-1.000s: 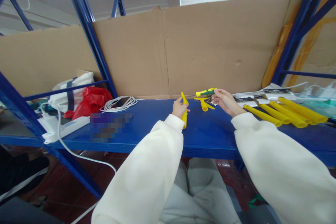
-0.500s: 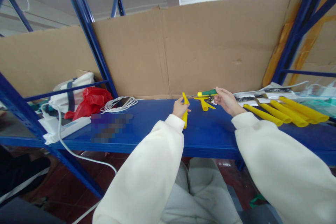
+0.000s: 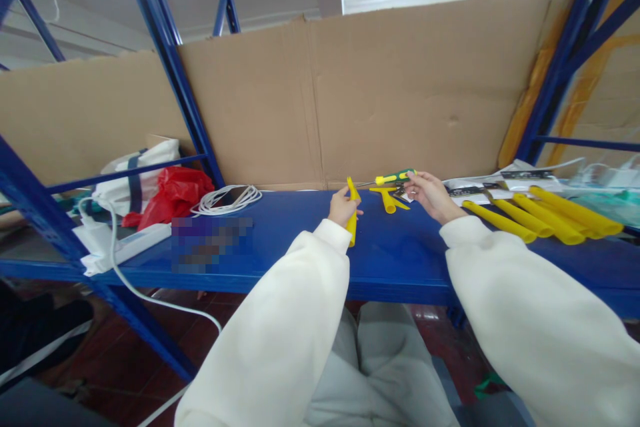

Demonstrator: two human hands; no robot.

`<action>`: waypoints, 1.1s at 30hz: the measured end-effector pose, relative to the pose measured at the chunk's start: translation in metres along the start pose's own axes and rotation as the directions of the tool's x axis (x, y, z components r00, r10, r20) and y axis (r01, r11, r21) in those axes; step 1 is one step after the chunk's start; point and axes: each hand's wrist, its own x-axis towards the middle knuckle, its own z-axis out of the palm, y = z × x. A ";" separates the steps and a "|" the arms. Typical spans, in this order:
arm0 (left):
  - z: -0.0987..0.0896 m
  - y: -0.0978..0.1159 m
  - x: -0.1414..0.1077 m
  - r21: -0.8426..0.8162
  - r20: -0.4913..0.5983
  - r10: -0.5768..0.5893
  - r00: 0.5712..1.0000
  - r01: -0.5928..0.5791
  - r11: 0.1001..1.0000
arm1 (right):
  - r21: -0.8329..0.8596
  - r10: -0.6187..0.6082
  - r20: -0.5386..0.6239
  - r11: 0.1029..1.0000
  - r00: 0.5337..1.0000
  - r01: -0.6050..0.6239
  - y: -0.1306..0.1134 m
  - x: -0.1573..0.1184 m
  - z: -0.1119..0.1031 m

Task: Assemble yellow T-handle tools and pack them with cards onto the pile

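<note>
My left hand (image 3: 342,206) is closed around a yellow plastic piece (image 3: 353,230), held upright above the blue shelf. In my right hand (image 3: 430,195) is a screwdriver (image 3: 395,177) with a green and yellow handle, gripped by the handle's end. Its thin shaft points left, with the tip at the yellow piece; whether it sits in a screw I cannot tell. Just behind and below the screwdriver lies a T-shaped yellow piece (image 3: 389,202) on the shelf.
Several yellow tubular handles (image 3: 549,219) lie at the right beside white labelled packets (image 3: 530,178). To the left are a coiled white cable (image 3: 227,199) over a phone, a red plastic bag (image 3: 175,193) and a white power strip (image 3: 131,247). A cardboard sheet (image 3: 400,93) stands behind.
The screwdriver handle has turned about its axis, showing more yellow now, and the fingers of my right hand have shifted on it. My left hand holds the yellow piece almost still.
</note>
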 end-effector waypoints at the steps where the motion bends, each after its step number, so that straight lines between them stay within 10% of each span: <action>1: 0.000 0.000 -0.001 0.001 0.001 0.000 1.000 0.000 1.000 | -0.004 0.005 -0.004 1.000 1.000 -0.005 0.000 0.000 0.000; 33: -0.001 0.002 -0.004 -0.013 0.023 -0.015 1.000 0.016 1.000 | 0.046 0.078 0.020 0.996 0.997 -0.079 -0.010 -0.008 0.005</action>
